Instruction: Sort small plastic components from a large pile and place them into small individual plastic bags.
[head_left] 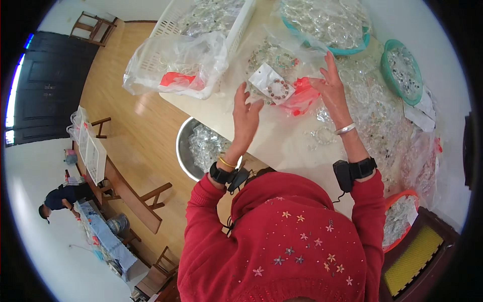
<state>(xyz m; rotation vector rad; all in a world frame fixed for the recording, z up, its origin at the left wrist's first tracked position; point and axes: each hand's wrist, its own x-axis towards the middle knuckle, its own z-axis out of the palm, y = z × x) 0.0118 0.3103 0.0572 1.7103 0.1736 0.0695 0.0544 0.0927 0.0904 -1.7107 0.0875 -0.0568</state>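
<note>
Beaded bracelet (pixel 271 93) and its white card (pixel 258 79) lie on the bench (pixel 269 138), between the two hands, with a red plastic bag (pixel 304 93) just beside them. The left hand (pixel 245 119) has its fingers parted and holds nothing, near the card. The right hand (pixel 333 91) has fingers spread at the bag's edge; whether its thumb pinches the plastic, I cannot tell. As for progress, the bracelet appears set against its card, but whether any wrapping covers it is unclear. Plenty seems left to handle: clear packets (pixel 365 100) spread across the bench's right side, and more fill the white plastic basket (pixel 243 24) and teal basket (pixel 347 52).
</note>
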